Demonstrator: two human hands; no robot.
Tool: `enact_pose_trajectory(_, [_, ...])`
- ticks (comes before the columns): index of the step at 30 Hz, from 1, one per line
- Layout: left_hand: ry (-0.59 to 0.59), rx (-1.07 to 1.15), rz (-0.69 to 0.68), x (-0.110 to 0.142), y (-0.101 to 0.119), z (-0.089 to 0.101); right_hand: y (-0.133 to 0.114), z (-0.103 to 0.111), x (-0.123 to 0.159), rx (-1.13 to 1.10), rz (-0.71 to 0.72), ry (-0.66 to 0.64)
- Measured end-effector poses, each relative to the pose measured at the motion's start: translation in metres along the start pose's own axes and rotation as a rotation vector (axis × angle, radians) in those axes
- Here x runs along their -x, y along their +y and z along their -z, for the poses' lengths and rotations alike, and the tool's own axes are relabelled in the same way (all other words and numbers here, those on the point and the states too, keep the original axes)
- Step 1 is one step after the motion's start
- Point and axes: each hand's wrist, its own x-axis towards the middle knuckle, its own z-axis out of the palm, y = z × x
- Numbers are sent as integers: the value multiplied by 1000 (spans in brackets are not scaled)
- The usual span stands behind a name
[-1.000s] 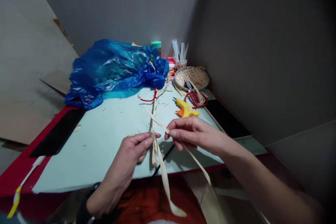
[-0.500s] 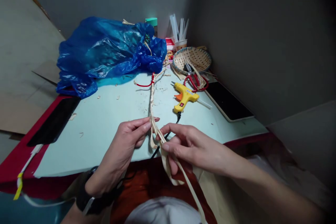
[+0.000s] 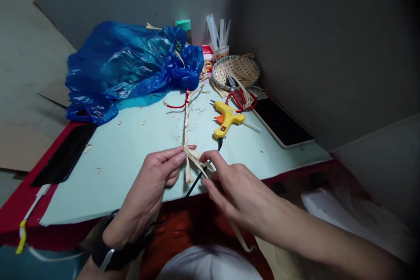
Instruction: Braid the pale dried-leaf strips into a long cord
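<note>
A pale braided cord of flat, straw-like strips point(image 3: 186, 124) runs from the back of the table toward me. My left hand point(image 3: 160, 173) pinches the cord's near end between thumb and fingers. Below that pinch the loose strips point(image 3: 194, 157) fan out, and one short end hangs down. My right hand point(image 3: 229, 183) is closed on some of these strips, just right of the left hand; a long tail point(image 3: 242, 238) drops below it. A red cord point(image 3: 177, 106) is tied around the braid farther up.
A yellow glue gun point(image 3: 227, 118) lies right of the braid, its black cable passing under the strips. Behind it are red-handled scissors point(image 3: 241, 99) and a woven basket point(image 3: 236, 72). A tablet point(image 3: 282, 122) lies at right, a blue plastic bag point(image 3: 131, 61) at back left, a black phone-like slab point(image 3: 65, 155) at left.
My right hand has turned over and drawn in, its back now more toward me. The strips it holds have bent sideways, spreading from the left hand's pinch. The view has shifted slightly.
</note>
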Motion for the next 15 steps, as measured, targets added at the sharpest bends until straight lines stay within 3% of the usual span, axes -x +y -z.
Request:
enact_pose_trajectory(5, [-14, 24, 19, 1, 1, 0, -3, -8, 7, 269, 54, 9])
enact_pose_trajectory(15, [-12, 53, 14, 2, 7, -2, -5, -9, 10, 295, 121, 11])
